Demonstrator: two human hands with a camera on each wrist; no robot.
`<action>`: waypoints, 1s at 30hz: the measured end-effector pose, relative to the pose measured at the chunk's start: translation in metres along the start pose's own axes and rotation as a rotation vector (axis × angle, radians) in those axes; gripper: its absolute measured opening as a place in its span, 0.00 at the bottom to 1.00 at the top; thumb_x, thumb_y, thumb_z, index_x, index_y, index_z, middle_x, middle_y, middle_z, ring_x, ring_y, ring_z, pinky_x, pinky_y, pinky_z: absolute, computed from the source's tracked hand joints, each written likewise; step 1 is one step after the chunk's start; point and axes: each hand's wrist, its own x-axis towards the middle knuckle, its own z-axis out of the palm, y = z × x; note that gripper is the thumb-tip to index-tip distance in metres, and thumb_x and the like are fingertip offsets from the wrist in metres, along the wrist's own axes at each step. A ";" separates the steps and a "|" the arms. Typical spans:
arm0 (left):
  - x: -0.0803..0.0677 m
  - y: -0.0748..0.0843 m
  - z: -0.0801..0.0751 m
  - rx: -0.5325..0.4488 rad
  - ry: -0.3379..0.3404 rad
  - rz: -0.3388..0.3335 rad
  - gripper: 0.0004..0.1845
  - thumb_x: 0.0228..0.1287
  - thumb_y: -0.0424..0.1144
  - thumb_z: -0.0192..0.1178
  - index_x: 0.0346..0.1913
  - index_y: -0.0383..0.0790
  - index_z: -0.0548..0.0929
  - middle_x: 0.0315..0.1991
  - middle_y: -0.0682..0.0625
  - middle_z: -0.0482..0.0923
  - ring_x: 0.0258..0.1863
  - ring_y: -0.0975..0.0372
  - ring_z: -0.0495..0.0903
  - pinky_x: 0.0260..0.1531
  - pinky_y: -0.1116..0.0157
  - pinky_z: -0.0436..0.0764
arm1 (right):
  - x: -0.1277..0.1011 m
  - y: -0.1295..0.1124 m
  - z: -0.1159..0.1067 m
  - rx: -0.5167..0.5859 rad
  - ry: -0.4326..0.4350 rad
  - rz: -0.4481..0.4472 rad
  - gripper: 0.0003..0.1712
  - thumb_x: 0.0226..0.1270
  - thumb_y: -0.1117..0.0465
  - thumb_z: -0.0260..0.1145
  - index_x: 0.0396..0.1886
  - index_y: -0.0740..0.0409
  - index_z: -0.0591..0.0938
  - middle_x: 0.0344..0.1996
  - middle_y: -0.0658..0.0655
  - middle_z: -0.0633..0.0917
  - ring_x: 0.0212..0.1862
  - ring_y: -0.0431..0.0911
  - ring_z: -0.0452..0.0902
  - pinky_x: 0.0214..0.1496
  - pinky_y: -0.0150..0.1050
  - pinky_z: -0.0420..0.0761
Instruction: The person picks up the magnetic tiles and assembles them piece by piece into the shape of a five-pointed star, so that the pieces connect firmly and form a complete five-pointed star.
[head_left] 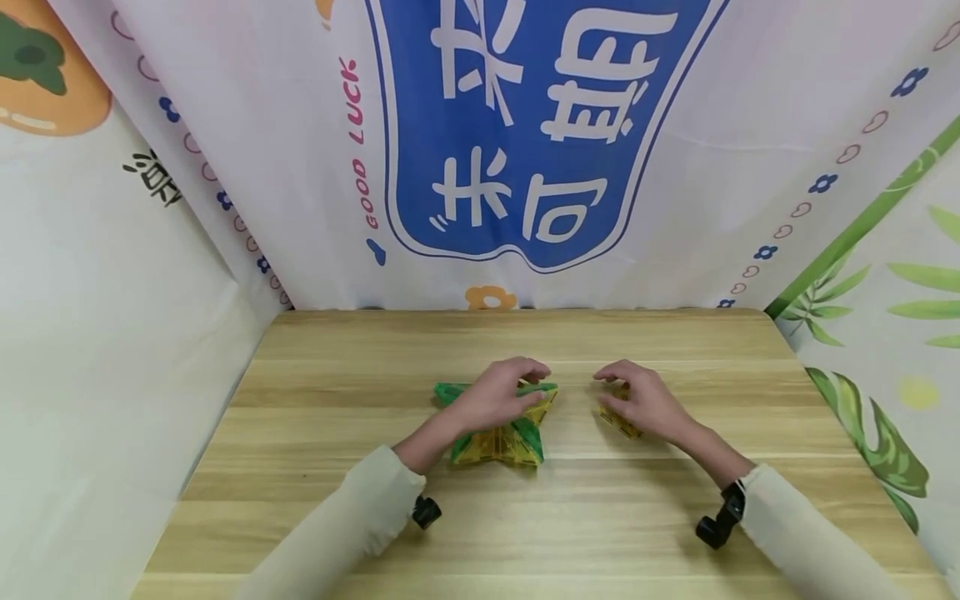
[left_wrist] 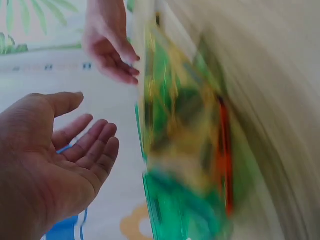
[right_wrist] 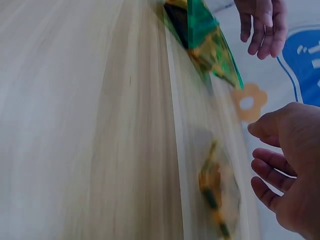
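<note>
A star-shaped build of see-through green and yellow magnetic tiles [head_left: 498, 448] sits near the middle of the table. My left hand [head_left: 495, 398] hovers over it, fingers loosely bent and holding nothing, hiding part of its top. The left wrist view shows this tile build [left_wrist: 175, 130] blurred, with a red-orange edge on one side, apart from the hand. To the right, a small yellow tile piece [head_left: 619, 425] lies on the wood, partly covered by my right hand [head_left: 647, 404]. In the right wrist view the yellow piece [right_wrist: 215, 195] is clear of the relaxed fingers.
The wood-grain table [head_left: 360, 517] ends at a printed cloth backdrop [head_left: 315, 250] at the back. More patterned cloth [head_left: 862, 333] hangs on the right side, and white cloth [head_left: 97, 375] on the left. Black wrist cameras [head_left: 722, 518] hang by both cuffs.
</note>
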 end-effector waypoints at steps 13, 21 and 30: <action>0.031 0.035 0.058 -0.081 -0.120 -0.138 0.32 0.77 0.40 0.65 0.78 0.34 0.70 0.74 0.41 0.74 0.71 0.53 0.76 0.65 0.62 0.80 | -0.029 0.029 -0.031 -0.104 -0.056 0.167 0.24 0.65 0.62 0.78 0.57 0.71 0.85 0.45 0.62 0.88 0.46 0.52 0.82 0.48 0.49 0.82; 0.039 0.038 0.073 -0.209 -0.160 -0.216 0.38 0.74 0.39 0.68 0.81 0.35 0.66 0.77 0.43 0.70 0.74 0.51 0.73 0.67 0.61 0.79 | -0.039 0.031 -0.029 -0.070 -0.064 0.209 0.31 0.60 0.59 0.83 0.58 0.72 0.84 0.47 0.63 0.89 0.47 0.54 0.85 0.49 0.49 0.84; 0.046 0.032 0.080 -0.337 -0.173 -0.275 0.39 0.72 0.36 0.69 0.81 0.35 0.65 0.78 0.44 0.69 0.76 0.54 0.70 0.74 0.59 0.71 | -0.043 0.026 -0.018 -0.024 -0.042 0.231 0.37 0.53 0.57 0.87 0.59 0.69 0.84 0.51 0.64 0.87 0.50 0.55 0.84 0.49 0.44 0.82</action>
